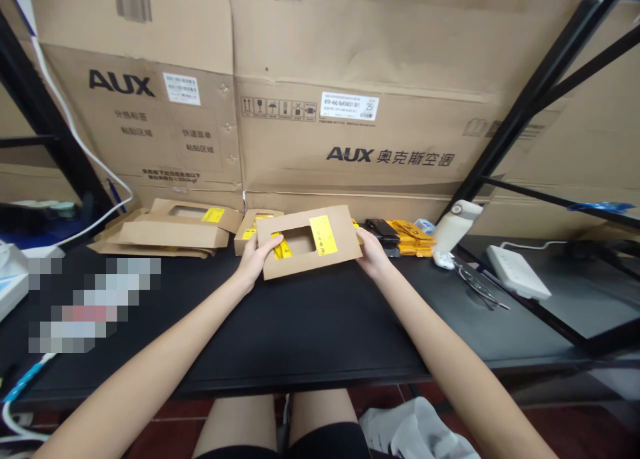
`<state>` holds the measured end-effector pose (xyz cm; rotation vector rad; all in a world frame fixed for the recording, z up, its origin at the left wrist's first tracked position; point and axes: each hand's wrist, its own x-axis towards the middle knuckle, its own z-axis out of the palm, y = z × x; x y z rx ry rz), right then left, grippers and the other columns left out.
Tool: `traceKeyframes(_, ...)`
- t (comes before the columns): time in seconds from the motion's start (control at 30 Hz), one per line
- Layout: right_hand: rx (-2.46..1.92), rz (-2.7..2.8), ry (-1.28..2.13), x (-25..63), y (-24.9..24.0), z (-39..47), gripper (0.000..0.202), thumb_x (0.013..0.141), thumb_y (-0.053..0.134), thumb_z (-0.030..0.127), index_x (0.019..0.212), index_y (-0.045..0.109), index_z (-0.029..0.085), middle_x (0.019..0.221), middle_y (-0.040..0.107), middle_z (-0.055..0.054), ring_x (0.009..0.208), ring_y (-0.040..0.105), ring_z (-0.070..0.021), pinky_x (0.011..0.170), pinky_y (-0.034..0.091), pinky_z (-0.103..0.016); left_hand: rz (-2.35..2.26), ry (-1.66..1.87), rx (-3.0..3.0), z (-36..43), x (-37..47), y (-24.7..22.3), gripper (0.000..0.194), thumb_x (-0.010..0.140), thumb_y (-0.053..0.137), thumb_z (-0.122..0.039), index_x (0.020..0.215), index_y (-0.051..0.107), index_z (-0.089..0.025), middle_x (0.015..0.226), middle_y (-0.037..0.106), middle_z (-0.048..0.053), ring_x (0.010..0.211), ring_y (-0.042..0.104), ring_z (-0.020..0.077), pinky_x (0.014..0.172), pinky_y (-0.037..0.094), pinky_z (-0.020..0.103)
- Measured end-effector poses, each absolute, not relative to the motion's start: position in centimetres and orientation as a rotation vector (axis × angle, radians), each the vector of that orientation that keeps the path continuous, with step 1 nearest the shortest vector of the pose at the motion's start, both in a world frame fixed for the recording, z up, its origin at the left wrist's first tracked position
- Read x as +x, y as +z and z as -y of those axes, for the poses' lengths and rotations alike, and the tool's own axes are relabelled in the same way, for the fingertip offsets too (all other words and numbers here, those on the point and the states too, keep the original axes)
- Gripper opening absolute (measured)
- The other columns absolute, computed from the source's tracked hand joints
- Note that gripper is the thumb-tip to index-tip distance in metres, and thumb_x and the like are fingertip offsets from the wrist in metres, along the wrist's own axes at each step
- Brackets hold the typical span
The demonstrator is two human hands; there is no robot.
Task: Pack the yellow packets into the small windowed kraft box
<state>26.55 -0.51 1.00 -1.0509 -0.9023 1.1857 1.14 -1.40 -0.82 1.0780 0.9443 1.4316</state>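
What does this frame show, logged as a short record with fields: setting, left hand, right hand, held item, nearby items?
setting: black table in front of large cardboard cartons
left hand: left hand grips the left edge of the windowed box, thumb at the window
right hand: right hand grips its right edge
held item: flat brown windowed box with a yellow label, held just above the table
nearby items: stack of similar boxes to the left; yellow packets, white device and white power strip to the right

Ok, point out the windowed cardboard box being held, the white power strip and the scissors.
windowed cardboard box (pixel 340 262): head view, bare cardboard below its yellow label.
white power strip (pixel 517 272): head view, middle of its top face.
scissors (pixel 480 289): head view, along the blades.
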Motion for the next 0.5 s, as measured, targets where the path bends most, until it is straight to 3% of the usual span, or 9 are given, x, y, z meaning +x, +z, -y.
traceKeyframes(0.5,-0.996,1.044,1.082,26.37,0.86,0.6,0.037,0.062,0.074,0.042,0.088,0.062,0.019,0.09,0.071,-0.001,0.084,0.065,-0.0141,0.067,0.048,-0.021,-0.929,1.42,1.05,1.4,1.1,-0.85,0.048,0.065,0.078,-0.038,0.107,0.066,-0.016,0.106,0.071,0.01,0.096,0.068,0.0253,0.09,0.052,0.038)
